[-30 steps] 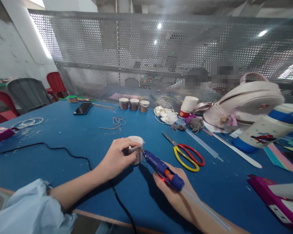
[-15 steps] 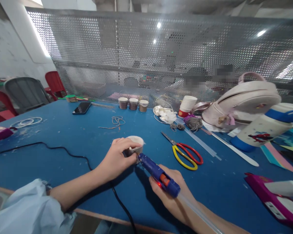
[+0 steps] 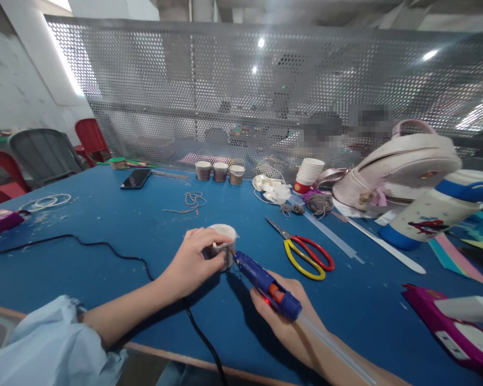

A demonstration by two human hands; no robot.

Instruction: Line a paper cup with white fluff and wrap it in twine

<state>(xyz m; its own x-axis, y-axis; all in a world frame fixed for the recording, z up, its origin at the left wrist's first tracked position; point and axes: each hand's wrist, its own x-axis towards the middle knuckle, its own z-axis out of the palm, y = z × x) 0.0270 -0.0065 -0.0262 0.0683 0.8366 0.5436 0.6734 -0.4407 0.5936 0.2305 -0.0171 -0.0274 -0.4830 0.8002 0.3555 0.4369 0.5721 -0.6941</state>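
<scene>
My left hand is closed around a small paper cup standing on the blue table, fingers over its left side and thumb along its front. The cup's lower wall looks grey-brown, its rim white. In my right hand is a blue glue gun with a lit red light and a clear glue stick out of its back. The gun's tip is right beside the cup's right side; whether it touches cannot be told. Scissors with red and yellow handles lie to the right of the hands.
Three wrapped cups, loose grey yarn and a phone are farther back. To the right stand stacked paper cups, a yarn ball, a bag and a bottle. A black cable crosses the left side.
My right hand and the glue gun have shifted slightly to the right, showing more of the cup's front. My left hand keeps its hold on the cup.
</scene>
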